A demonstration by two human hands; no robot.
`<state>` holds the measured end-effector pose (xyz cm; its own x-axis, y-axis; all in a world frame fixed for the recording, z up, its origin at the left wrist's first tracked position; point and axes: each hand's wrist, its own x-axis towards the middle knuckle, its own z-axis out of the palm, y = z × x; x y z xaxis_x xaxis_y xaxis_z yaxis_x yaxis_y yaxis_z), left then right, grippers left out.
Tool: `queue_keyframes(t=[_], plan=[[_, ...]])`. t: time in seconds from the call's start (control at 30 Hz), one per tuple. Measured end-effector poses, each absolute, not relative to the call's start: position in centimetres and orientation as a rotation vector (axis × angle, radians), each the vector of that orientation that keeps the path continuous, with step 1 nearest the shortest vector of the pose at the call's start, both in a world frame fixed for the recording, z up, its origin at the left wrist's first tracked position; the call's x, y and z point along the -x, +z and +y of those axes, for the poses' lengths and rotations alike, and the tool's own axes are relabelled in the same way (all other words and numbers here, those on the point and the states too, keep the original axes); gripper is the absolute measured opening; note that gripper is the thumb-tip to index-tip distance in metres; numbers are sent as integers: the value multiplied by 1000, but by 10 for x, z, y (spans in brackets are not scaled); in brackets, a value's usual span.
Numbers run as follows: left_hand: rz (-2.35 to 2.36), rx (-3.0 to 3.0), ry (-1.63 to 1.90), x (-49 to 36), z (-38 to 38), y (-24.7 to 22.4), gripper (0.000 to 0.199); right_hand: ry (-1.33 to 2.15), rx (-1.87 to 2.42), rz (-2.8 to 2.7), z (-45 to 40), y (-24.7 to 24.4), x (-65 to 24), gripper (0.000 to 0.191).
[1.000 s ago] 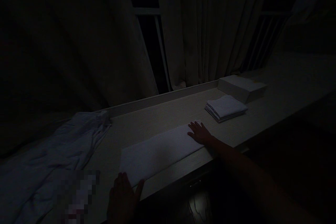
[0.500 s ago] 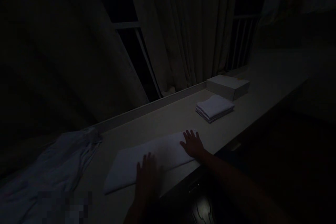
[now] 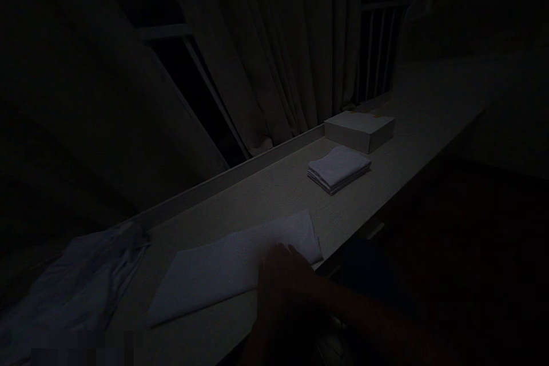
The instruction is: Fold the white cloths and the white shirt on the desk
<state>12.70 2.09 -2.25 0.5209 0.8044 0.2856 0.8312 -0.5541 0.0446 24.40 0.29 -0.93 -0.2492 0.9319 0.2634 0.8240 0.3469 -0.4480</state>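
Note:
A long strip of folded white cloth [image 3: 214, 269] lies flat along the front of the counter. My right hand [image 3: 291, 266] is over its near edge, toward the right half. My left hand [image 3: 270, 274] is right beside it, and the two overlap in view. Darkness and motion blur hide the fingers of both hands, and whether they press on the cloth is unclear. Further right sits a neat stack of folded white cloths [image 3: 338, 168].
A white box [image 3: 360, 130] stands behind the stack, near the raised back edge of the counter [image 3: 257, 194]. A rumpled pile of pale cloth [image 3: 86, 280] lies at the left. Long curtains [image 3: 274, 57] hang behind. The room is very dark.
My right hand has come left and nearer from the cloth's right end; my left hand has moved right, so they now meet. The view has shifted slightly.

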Motion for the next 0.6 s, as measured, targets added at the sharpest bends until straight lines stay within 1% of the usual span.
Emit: queue_keyframes(t=[0.1,0.23,0.33,0.5,0.6], plan=[[-1414,2697,-315,-128,22,-22,56,279,1596,-2075,1,-10,-284,61],[-1365,2651,-338,-128,23,-24,54,306,1690,-2014,11,-9,-337,62],[-1356,2651,-364,-124,22,-26,54,384,1690,-1830,22,-8,-360,55],[-1356,2655,-465,-130,16,-25,48,447,1893,-1113,25,-3,-385,45],[-1321,2688,-532,-148,11,-21,48,492,1929,-1062,15,-3,-387,33]])
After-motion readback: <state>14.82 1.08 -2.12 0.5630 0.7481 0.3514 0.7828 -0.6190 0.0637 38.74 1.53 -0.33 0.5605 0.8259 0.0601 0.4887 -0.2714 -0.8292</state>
